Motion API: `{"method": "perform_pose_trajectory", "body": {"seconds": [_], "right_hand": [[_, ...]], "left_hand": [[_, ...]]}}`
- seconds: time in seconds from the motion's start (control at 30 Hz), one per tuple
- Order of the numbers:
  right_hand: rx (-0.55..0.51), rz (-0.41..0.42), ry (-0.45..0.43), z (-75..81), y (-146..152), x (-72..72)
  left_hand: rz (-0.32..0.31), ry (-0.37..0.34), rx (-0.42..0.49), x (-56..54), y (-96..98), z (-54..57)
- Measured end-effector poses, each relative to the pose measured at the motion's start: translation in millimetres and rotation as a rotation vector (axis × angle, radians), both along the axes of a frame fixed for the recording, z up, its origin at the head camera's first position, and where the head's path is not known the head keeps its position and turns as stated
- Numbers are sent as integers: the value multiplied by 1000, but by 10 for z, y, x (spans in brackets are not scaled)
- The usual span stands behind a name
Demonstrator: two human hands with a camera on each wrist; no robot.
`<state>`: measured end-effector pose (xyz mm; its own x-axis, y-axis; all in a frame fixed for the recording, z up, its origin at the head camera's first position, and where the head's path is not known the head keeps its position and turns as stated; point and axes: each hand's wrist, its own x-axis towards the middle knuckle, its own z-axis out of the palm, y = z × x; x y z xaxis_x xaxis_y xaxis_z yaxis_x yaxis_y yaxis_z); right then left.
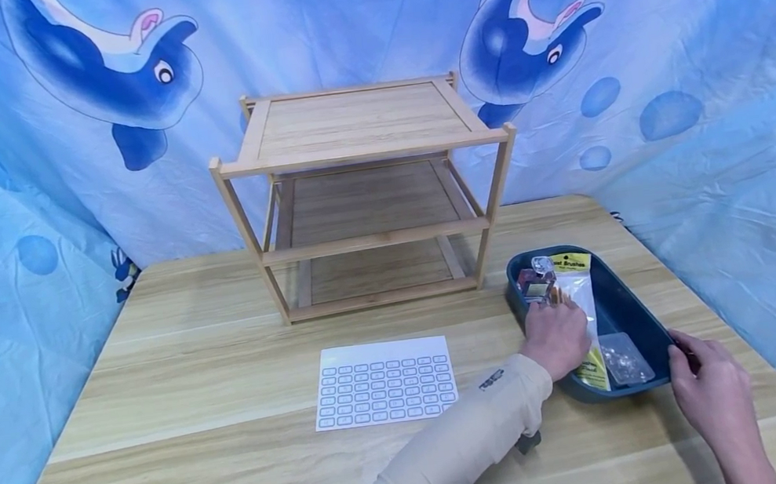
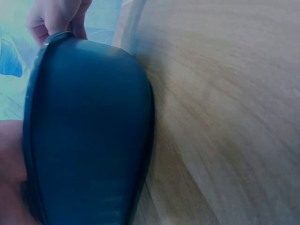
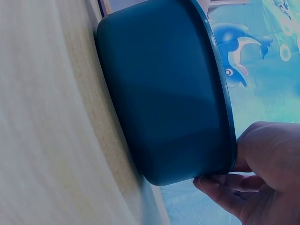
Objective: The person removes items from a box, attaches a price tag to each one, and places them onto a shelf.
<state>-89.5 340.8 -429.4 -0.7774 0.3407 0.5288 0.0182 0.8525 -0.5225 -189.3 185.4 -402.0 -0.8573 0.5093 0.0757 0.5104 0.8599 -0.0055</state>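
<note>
A dark teal plastic bin (image 1: 625, 304) sits at the right of the table. My right hand (image 1: 715, 377) grips its near right corner, thumb and fingers at the rim (image 3: 229, 140) in the right wrist view. From the left, my sleeved left arm crosses to the bin, and the left hand (image 1: 557, 338) reaches over its side among the contents. Its fingertips are hidden, so I cannot tell whether they hold anything. Beside them lie a yellow-topped pack of brushes (image 1: 580, 285) and a clear plastic piece (image 1: 542, 267). A small clear packet (image 1: 625, 359) rests at the near end.
A three-tier wooden rack (image 1: 364, 152) stands at the back middle of the table (image 1: 182, 374). In front of it lies a white sheet (image 1: 385, 383) printed with rows of small boxes. Blue dolphin-print curtains (image 1: 351, 25) hang behind and at both sides.
</note>
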Motion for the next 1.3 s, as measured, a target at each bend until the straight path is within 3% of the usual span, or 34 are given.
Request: {"method": "perform_pose_trajectory", "body": {"seconds": [0.37, 0.73, 1.03, 1.3], "right_hand": [[-2, 2, 21, -23, 22, -11], [-23, 6, 9, -17, -4, -11], [-9, 0, 12, -14, -8, -1], [-25, 9, 21, -21, 1, 1]], "left_hand": [[64, -22, -47, -6, 68, -15], [51, -75, -92, -14, 68, -33], [-32, -161, -119, -24, 53, -18], [-24, -133, -112, -19, 52, -21]]}}
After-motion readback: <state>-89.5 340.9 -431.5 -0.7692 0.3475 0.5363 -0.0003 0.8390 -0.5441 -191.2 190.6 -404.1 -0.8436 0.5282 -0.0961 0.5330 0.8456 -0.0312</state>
